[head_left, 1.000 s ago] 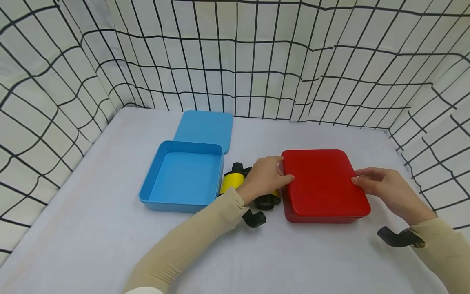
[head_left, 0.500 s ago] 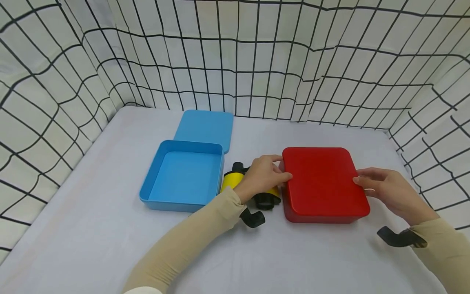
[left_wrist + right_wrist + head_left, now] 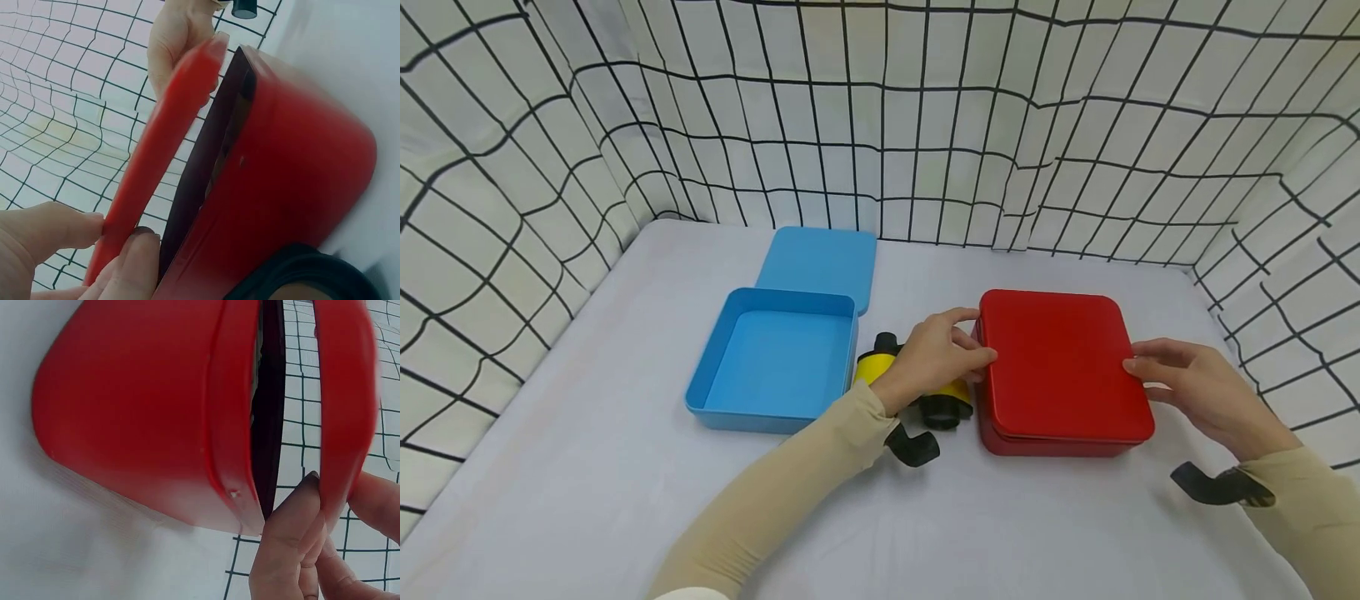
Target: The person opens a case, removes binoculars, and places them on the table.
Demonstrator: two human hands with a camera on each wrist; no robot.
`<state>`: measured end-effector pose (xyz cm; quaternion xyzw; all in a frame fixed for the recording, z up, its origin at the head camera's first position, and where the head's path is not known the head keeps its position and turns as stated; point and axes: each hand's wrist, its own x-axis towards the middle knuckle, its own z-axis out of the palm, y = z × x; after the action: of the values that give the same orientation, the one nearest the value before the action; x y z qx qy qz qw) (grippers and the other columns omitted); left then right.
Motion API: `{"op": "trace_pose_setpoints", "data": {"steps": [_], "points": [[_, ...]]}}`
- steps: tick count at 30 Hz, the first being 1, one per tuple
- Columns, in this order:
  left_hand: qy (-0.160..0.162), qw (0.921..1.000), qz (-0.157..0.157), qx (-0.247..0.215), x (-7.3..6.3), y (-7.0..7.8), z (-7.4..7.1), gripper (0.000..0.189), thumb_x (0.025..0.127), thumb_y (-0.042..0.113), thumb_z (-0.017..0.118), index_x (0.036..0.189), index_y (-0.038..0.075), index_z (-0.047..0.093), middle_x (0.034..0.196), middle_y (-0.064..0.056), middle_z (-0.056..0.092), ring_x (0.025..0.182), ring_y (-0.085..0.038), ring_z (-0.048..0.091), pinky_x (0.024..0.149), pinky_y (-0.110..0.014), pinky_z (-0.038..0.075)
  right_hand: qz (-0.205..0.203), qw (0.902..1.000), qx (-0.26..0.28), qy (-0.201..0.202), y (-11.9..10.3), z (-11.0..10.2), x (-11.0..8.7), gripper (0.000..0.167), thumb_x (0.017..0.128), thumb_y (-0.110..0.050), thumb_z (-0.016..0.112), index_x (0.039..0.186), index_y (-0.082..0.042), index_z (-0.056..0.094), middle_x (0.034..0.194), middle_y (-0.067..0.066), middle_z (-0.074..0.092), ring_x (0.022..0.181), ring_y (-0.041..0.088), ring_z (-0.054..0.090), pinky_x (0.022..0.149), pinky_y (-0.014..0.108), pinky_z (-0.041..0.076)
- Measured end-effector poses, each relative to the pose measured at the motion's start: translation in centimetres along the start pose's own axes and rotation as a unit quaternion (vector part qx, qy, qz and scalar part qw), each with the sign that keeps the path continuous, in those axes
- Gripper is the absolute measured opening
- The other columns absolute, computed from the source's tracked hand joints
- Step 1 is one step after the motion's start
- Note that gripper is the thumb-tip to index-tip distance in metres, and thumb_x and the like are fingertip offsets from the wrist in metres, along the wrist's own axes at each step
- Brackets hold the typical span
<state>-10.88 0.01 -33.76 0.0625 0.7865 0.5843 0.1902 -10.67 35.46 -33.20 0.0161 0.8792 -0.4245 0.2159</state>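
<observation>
A red lid (image 3: 1058, 362) is raised off the red box (image 3: 1060, 447), and both wrist views show a gap between the two. My left hand (image 3: 936, 354) pinches the lid's left edge between thumb and fingers. On the opposite edge, my right hand (image 3: 1210, 392) pinches it the same way. In the left wrist view the lid (image 3: 159, 150) stands apart from the box (image 3: 294, 162). Dark inner walls show through the opening, while most of the contents stay hidden. Yellow and black binoculars (image 3: 943, 407) lie beneath my left hand, partly covered by it.
An open blue box (image 3: 775, 362) stands to the left, its blue lid (image 3: 820, 258) lying flat behind it. Black-lined grid walls (image 3: 955, 125) surround the white table (image 3: 587, 467) at the back and sides.
Both hands have lifted the red lid off the box, its far edge shifting up and away in the head view. The blue box and binoculars have stayed put.
</observation>
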Motion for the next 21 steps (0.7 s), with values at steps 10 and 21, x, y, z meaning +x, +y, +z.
{"op": "trace_pose_setpoints", "data": {"steps": [10,21], "points": [[-0.011,0.9974,-0.01,-0.07,0.06,-0.27,-0.19,0.071,0.094,0.02,0.077,0.156,0.023,0.043,0.12,-0.01,0.067,0.081,-0.019,0.078,0.085,-0.038,0.064,-0.001,0.9999,0.015,-0.002,-0.07,-0.16,0.05,0.072,0.102,-0.046,0.061,0.155,-0.006,0.034,0.128,-0.013,0.051,0.109,0.002,0.059,0.089,0.021,0.058],[-0.02,0.9949,-0.029,-0.094,0.23,0.03,-0.86,0.075,0.09,0.016,0.081,0.155,0.021,0.044,0.125,-0.01,0.066,0.085,-0.019,0.077,0.089,-0.043,0.063,-0.012,0.9993,0.035,0.001,-0.54,-0.43,0.44,0.064,0.102,-0.045,0.062,0.151,-0.012,0.038,0.123,-0.017,0.053,0.106,-0.001,0.061,0.088,0.02,0.058]]}}
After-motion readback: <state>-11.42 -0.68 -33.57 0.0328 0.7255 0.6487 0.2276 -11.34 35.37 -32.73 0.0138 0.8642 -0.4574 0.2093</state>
